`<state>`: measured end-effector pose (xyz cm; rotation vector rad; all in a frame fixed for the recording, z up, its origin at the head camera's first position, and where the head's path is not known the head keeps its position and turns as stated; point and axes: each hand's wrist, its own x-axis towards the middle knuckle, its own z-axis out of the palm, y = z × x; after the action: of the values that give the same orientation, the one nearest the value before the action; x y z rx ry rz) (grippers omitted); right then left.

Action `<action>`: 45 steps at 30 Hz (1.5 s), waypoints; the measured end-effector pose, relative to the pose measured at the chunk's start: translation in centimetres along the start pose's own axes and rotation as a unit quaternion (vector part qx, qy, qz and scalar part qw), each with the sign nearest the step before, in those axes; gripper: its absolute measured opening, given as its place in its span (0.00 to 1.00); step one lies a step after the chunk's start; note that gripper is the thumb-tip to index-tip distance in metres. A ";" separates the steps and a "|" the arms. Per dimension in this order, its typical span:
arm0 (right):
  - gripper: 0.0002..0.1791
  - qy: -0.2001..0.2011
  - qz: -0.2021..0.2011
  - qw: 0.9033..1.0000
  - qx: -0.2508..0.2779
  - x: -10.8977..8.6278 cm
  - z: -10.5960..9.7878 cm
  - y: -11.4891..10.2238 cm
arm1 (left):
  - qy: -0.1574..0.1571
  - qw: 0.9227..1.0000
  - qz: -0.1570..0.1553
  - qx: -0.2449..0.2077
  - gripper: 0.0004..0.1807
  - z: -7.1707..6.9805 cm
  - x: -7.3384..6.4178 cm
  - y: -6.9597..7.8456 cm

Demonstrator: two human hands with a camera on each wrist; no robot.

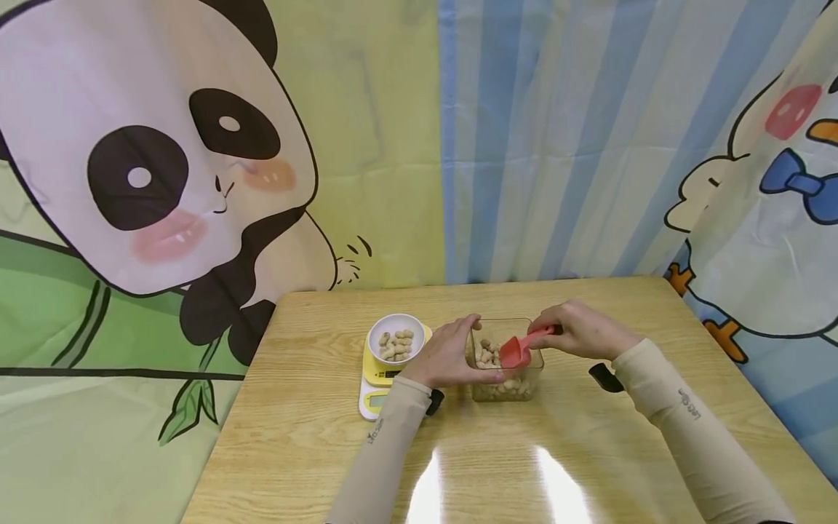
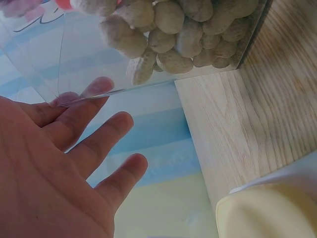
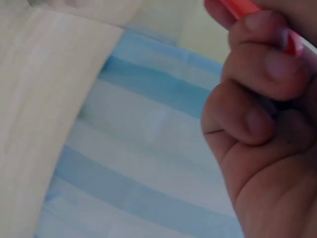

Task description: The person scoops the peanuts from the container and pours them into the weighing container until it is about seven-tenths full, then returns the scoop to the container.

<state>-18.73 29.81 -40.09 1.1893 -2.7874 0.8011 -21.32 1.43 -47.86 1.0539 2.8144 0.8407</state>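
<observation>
A clear plastic container (image 1: 500,393) of unshelled peanuts (image 2: 183,34) stands on the table. My left hand (image 1: 452,356) steadies it from the left, thumb along the near wall and fingertips (image 2: 99,87) against another wall; the other fingers spread off it. My right hand (image 1: 572,331) holds a red scoop (image 1: 515,353) by its handle, fingers curled round it in the right wrist view. The scoop's bowl is tilted over the container's opening, above the peanuts; its inside holds no peanuts that show.
Left of the container, a yellow and white kitchen scale (image 1: 369,378) bears a white bowl (image 1: 374,338) with several peanuts in it. My left forearm partly covers the scale. The wooden table (image 1: 294,451) backs onto printed curtains (image 1: 393,145).
</observation>
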 end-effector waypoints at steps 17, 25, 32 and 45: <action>0.06 0.069 -0.014 0.997 0.024 -0.6 2.1 1.5 | -0.009 1.000 0.002 -0.007 0.63 -0.1 0.0 -0.5; 0.07 0.033 -0.015 0.998 0.045 -0.8 1.8 1.1 | -0.004 1.000 -0.004 -0.013 0.62 0.0 0.0 -0.4; 0.07 0.068 -0.008 0.996 0.059 -1.3 3.0 1.8 | -0.007 1.000 -0.006 -0.012 0.61 0.1 0.0 -0.3; 0.08 0.117 0.022 0.988 0.099 -2.7 4.3 1.8 | -0.003 1.000 0.002 -0.018 0.57 0.1 0.0 -0.2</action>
<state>-17.20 30.65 -45.18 0.9842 -2.6006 1.1608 -21.48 1.32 -48.03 1.0570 2.7817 0.8829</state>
